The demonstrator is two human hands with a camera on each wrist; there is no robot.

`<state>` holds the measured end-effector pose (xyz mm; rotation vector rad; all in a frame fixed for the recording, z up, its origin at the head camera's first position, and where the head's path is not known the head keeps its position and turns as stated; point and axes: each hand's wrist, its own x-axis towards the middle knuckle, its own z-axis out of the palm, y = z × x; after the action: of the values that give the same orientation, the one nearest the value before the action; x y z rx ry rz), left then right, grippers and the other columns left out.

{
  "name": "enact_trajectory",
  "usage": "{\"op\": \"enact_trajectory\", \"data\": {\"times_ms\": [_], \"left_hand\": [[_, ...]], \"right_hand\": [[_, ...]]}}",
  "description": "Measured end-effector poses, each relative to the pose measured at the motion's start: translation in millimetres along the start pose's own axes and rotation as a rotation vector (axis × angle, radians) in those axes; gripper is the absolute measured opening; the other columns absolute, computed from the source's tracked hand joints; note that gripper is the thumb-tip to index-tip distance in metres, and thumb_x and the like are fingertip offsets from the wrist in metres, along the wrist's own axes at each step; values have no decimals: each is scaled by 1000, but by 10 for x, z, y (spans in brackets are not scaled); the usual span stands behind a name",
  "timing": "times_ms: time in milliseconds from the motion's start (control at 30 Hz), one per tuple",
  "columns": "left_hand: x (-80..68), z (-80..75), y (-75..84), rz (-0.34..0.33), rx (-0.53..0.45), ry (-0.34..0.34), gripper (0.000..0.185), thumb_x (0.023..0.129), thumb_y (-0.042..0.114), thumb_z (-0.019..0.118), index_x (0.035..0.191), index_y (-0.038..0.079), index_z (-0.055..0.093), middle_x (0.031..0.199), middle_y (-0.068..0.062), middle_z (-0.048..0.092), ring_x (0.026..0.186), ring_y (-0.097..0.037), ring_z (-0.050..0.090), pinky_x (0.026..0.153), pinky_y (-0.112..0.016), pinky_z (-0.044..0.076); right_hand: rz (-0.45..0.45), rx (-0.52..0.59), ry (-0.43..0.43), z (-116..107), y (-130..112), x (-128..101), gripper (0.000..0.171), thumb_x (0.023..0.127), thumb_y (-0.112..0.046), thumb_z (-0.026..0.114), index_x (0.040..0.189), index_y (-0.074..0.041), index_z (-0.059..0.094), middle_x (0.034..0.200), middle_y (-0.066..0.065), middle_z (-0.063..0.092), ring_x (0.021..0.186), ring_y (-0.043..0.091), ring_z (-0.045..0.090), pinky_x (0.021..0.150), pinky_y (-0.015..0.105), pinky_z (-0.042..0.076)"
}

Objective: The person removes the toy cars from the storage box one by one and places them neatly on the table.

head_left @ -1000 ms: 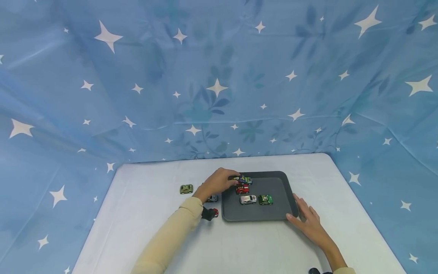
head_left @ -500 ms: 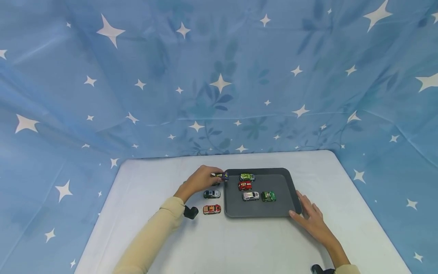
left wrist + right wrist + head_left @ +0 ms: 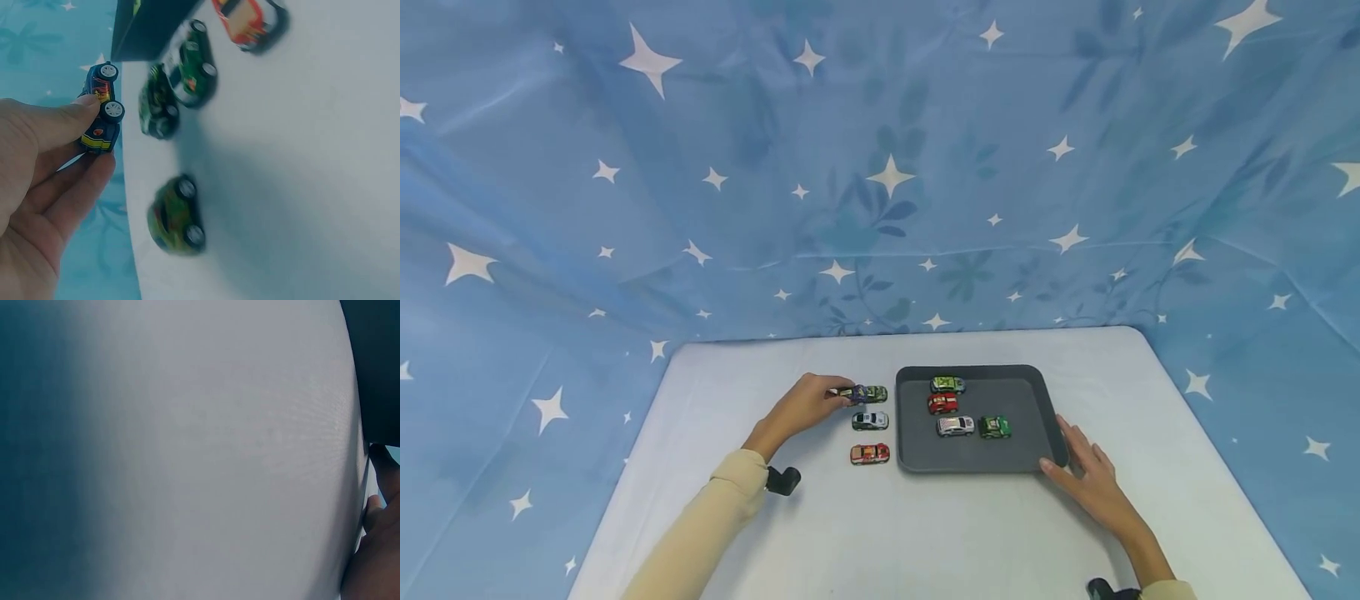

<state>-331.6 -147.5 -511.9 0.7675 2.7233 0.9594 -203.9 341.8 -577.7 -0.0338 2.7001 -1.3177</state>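
Left hand (image 3: pixel 801 406) pinches the blue toy car (image 3: pixel 859 392) between thumb and fingers, car projecting past the fingertips, just left of the grey tray (image 3: pixel 1037 417). Right hand (image 3: pixel 1086 475), fingers spread flat, touches the tray's near-right corner.

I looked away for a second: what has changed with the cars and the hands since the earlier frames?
The left hand lifted the blue car from the far left corner of the tray and carried it left, off the tray, to the table beyond the silver-blue car; it still pinches it. Four cars remain in the tray. The right hand stays on the tray's near right corner.
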Motion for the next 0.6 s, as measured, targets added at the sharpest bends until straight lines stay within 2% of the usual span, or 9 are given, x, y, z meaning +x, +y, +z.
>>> {"op": "enact_trajectory", "data": {"times_ms": [133,267,433,600], "left_hand": [[-138,-47,-88,-9,26,-3,29,101,11,76,129,2,77,121,-11,77,101,-20,74,85,-40,60],[-268,-66,-175,-22,46,3,32,100,10,77,130,0,76,125,-15,76,108,-26,74,91,-46,59],[-393,-25,-282,-55,38,-5,34,100,9,77,133,2,75,129,-18,74,112,-31,73,94,-49,58],[-500,12,-351,-96,37,4,32,99,7,78,131,2,76,124,-18,76,114,-33,73,96,-51,58]], "right_hand": [[2,-3,4,16,-7,31,92,104,-39,67,173,-8,15,169,37,19,158,56,8,125,65,-10],[11,-1,-3,22,-15,32,93,104,-41,68,173,-8,15,169,37,18,158,56,7,124,65,-10],[9,3,-1,-19,-13,13,93,104,-41,67,173,-9,14,169,37,17,158,56,6,124,65,-12],[10,0,-6,-13,1,9,92,105,-40,66,173,-9,12,168,38,17,158,56,6,124,65,-12]]}}
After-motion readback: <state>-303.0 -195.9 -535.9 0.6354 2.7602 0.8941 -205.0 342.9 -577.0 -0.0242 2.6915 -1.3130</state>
